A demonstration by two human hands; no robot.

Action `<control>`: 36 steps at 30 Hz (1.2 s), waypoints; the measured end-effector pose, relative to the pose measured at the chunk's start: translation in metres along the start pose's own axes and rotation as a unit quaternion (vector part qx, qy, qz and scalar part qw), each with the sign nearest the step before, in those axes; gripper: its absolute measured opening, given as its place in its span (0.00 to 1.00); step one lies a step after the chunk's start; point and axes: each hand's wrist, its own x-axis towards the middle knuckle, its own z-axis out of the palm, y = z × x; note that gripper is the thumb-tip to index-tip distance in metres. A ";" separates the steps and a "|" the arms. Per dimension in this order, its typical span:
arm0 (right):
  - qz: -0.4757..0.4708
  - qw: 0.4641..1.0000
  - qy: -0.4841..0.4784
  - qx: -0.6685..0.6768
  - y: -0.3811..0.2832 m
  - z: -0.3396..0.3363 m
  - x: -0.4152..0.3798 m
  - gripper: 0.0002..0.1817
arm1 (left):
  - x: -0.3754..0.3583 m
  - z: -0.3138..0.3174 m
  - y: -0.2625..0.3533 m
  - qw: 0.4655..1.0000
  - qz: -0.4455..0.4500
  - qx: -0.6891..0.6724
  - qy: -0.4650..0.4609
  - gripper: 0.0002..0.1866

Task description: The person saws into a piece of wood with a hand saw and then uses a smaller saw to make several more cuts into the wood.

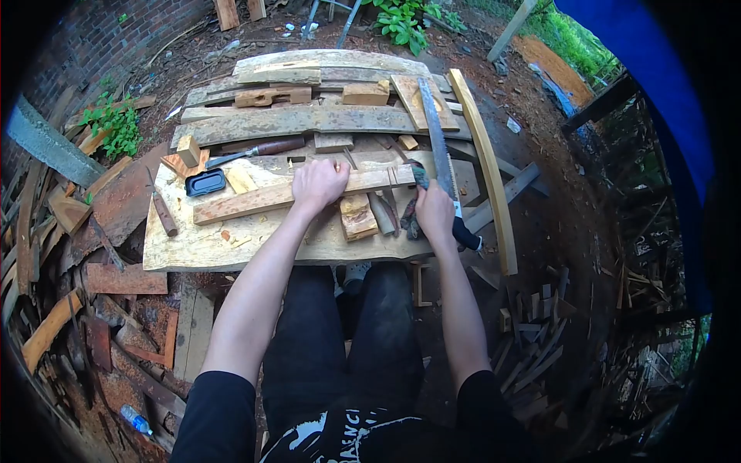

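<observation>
My left hand (319, 184) is closed over a long wooden bar (255, 202) that lies at a slant across the workbench (174, 251). Near the bar's right end, which has dark cut lines, my right hand (434, 208) is closed on a dark rag (411, 220). A handsaw (437, 135) lies just beyond and beside that hand, blade pointing away, its dark handle (465, 234) at the bench's right edge. Below the bar sit a rough wood block (358, 217) and a grey cylindrical piece (381, 214).
A chisel (270, 148), a small black box (205, 183) and a wooden-handled tool (164, 214) lie on the left side. Planks (309, 121) and blocks cover the far side. A long beam (486, 170) leans along the right edge. Scrap wood surrounds the bench.
</observation>
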 end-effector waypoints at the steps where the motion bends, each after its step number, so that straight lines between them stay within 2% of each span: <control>1: 0.037 0.999 -0.004 -0.009 -0.002 -0.010 -0.006 0.14 | 0.001 0.001 0.000 1.000 -0.002 -0.003 -0.004 0.30; 5: 0.061 0.997 0.021 -0.043 -0.023 -0.038 -0.051 0.15 | 0.003 0.006 -0.004 1.000 0.007 -0.008 0.003 0.31; 7: 0.093 0.994 0.043 -0.034 -0.030 -0.045 -0.073 0.17 | 0.003 0.009 -0.005 1.000 0.007 -0.009 0.019 0.27; 11: 0.107 0.991 0.074 0.009 -0.041 -0.055 -0.108 0.17 | 0.003 0.008 -0.004 1.000 0.005 -0.003 0.012 0.28; 13: 0.075 0.996 0.018 0.046 -0.053 -0.061 -0.123 0.17 | -0.001 0.005 -0.001 1.000 -0.021 -0.008 0.005 0.32; 14: 0.040 0.998 0.023 0.049 -0.057 -0.061 -0.130 0.18 | -0.004 0.004 0.002 1.000 -0.018 -0.009 0.004 0.32; 16: 0.029 0.998 0.014 0.057 -0.061 -0.057 -0.136 0.18 | -0.007 0.003 0.003 0.999 -0.040 -0.015 0.009 0.32; 22: -0.013 0.998 0.008 0.062 -0.062 -0.056 -0.131 0.17 | -0.007 0.000 0.002 1.000 -0.028 -0.003 -0.005 0.31; 28: -0.021 1.000 -0.013 0.007 -0.070 -0.053 -0.117 0.19 | -0.006 -0.001 0.002 1.000 -0.022 0.009 -0.015 0.31; 36: -0.039 0.999 0.022 -0.025 -0.074 -0.035 -0.097 0.19 | -0.003 0.003 -0.003 1.000 0.010 0.020 -0.011 0.32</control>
